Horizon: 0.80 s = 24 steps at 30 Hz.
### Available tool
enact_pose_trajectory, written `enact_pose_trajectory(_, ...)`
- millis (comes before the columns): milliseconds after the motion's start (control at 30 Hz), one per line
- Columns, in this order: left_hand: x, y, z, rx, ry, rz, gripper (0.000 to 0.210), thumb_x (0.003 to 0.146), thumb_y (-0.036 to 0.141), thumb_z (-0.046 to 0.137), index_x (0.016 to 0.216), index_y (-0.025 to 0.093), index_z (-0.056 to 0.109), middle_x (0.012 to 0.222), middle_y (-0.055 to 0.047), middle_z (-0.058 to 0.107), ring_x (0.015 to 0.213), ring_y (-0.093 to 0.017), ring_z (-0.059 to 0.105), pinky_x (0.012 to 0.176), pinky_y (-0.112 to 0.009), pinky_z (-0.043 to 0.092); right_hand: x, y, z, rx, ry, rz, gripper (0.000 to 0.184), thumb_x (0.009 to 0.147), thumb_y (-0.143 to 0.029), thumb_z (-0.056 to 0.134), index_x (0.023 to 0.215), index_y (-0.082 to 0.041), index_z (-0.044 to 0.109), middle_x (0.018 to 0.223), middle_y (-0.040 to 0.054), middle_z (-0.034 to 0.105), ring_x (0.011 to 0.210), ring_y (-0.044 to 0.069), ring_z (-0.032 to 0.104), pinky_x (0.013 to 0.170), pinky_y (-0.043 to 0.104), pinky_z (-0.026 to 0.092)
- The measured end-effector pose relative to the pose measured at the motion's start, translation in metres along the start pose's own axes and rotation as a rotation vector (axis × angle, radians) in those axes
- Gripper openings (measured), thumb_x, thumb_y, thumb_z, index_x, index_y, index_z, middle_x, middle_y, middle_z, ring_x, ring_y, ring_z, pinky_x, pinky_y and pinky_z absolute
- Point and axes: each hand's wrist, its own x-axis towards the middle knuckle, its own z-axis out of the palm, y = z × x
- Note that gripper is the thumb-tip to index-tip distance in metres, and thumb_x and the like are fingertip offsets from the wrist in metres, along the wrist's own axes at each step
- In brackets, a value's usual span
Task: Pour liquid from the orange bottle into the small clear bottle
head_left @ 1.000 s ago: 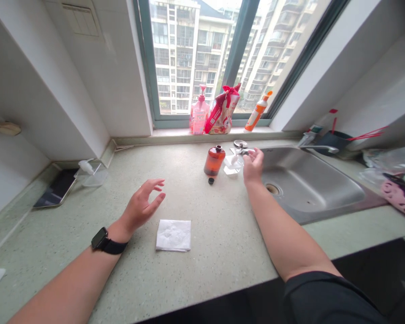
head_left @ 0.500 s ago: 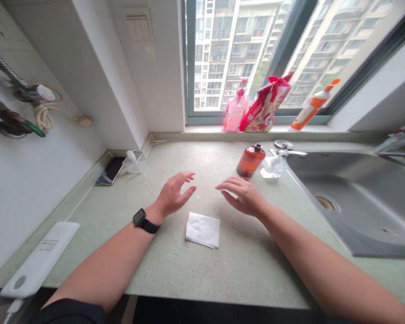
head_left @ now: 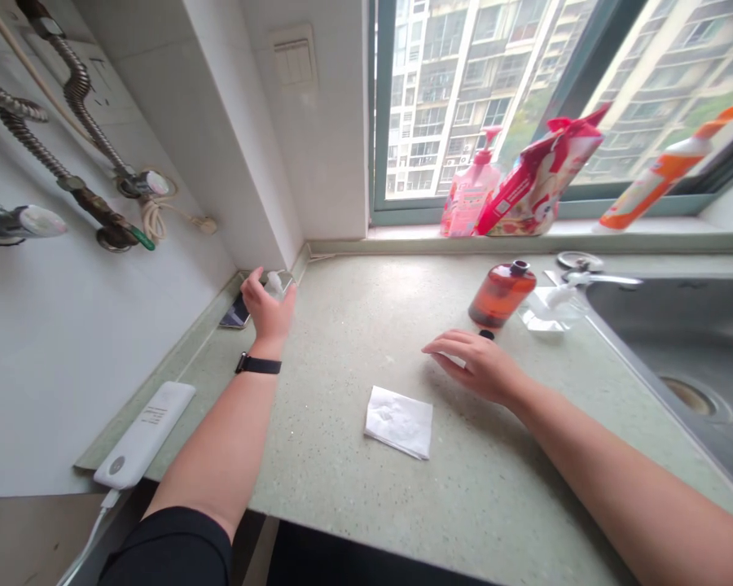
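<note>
My left hand (head_left: 269,313) is at the back left of the counter, thumb and fingers spread about a small clear container with a white pump top (head_left: 274,283). Whether the fingers touch it, I cannot tell. A dark phone (head_left: 235,314) lies beside that hand, partly covered. My right hand (head_left: 480,364) rests low over the counter, fingers loosely stretched, holding nothing. Just behind it is a small black cap (head_left: 487,334), and past that an uncapped amber bottle (head_left: 502,297) stands upright. A folded white tissue (head_left: 398,423) lies between my forearms.
Right of the amber bottle is another clear container with a white pump (head_left: 550,313), near the steel sink (head_left: 653,325). On the windowsill are a pink pump bottle (head_left: 469,199), a red bag (head_left: 541,183) and an orange-white bottle (head_left: 656,183). A white power strip (head_left: 147,431) lies at left.
My left hand has moved left and away from me, from near the middle to the small clear container. My right hand stays near the amber bottle. The view has swung left.
</note>
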Motion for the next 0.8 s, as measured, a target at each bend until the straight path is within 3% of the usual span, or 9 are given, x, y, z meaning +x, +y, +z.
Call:
enact_pose_trajectory(100, 0.007, -0.029, 0.006, 0.03, -0.024, -0.087, 0.071, 0.087, 0.043, 0.084, 0.141, 0.018, 0.045, 0.141, -0.02, 0.058, 0.145, -0.04, 0.051, 0.121, -0.066, 0.04, 0.001, 0.0, 0.0, 0.009, 0.009, 0.002, 0.024, 0.105, -0.023, 0.055, 0.108, -0.027, 0.078, 0.101, 0.0068, 0.082, 0.089, 0.023, 0.078, 0.076, 0.039, 0.064)
enact_pose_trajectory(167, 0.007, -0.038, 0.008, 0.041, -0.054, -0.135, 0.08, 0.077, 0.043, 0.093, 0.138, 0.018, 0.046, 0.132, -0.02, 0.064, 0.139, -0.044, 0.057, 0.116, -0.07, 0.044, 0.001, 0.001, 0.0, 0.022, 0.012, 0.007, 0.024, 0.104, -0.022, 0.056, 0.108, -0.028, 0.079, 0.101, 0.0067, 0.082, 0.09, 0.023, 0.078, 0.077, 0.039, 0.064)
enact_pose_trajectory(300, 0.005, -0.037, 0.012, 0.081, -0.165, -0.212, 0.075, 0.076, 0.037, 0.094, 0.133, 0.02, 0.048, 0.13, -0.021, 0.067, 0.137, -0.044, 0.06, 0.117, -0.072, 0.044, 0.001, 0.0, -0.001, 0.029, 0.007, 0.005, 0.024, 0.104, -0.022, 0.056, 0.108, -0.028, 0.079, 0.101, 0.006, 0.082, 0.09, 0.023, 0.078, 0.077, 0.038, 0.064)
enact_pose_trajectory(433, 0.002, -0.03, 0.016, -0.009, -0.168, -0.153, 0.069, 0.082, 0.03, 0.089, 0.137, 0.022, 0.049, 0.131, -0.019, 0.067, 0.132, -0.039, 0.065, 0.115, -0.067, 0.05, 0.003, -0.002, -0.002, 0.012, 0.025, -0.001, 0.025, 0.104, -0.021, 0.055, 0.107, -0.028, 0.079, 0.1, 0.0057, 0.082, 0.088, 0.022, 0.078, 0.076, 0.038, 0.063)
enact_pose_trajectory(567, -0.007, -0.005, 0.017, -0.129, -0.179, -0.023, 0.073, 0.087, 0.032, 0.085, 0.147, 0.028, 0.044, 0.141, -0.017, 0.063, 0.13, -0.033, 0.066, 0.116, -0.059, 0.053, 0.004, -0.005, -0.004, -0.009, 0.117, 0.039, 0.023, 0.104, -0.023, 0.057, 0.11, -0.028, 0.079, 0.099, 0.0061, 0.082, 0.089, 0.024, 0.078, 0.079, 0.041, 0.064)
enact_pose_trajectory(800, -0.046, 0.069, -0.001, -0.202, -0.346, 0.487, 0.073, 0.096, 0.043, 0.077, 0.157, 0.025, 0.041, 0.147, -0.016, 0.062, 0.138, -0.035, 0.061, 0.121, -0.057, 0.047, 0.005, -0.007, -0.007, -0.013, 0.229, 0.123, 0.031, 0.104, -0.03, 0.061, 0.134, -0.029, 0.069, 0.114, 0.0076, 0.082, 0.104, 0.028, 0.077, 0.092, 0.049, 0.064)
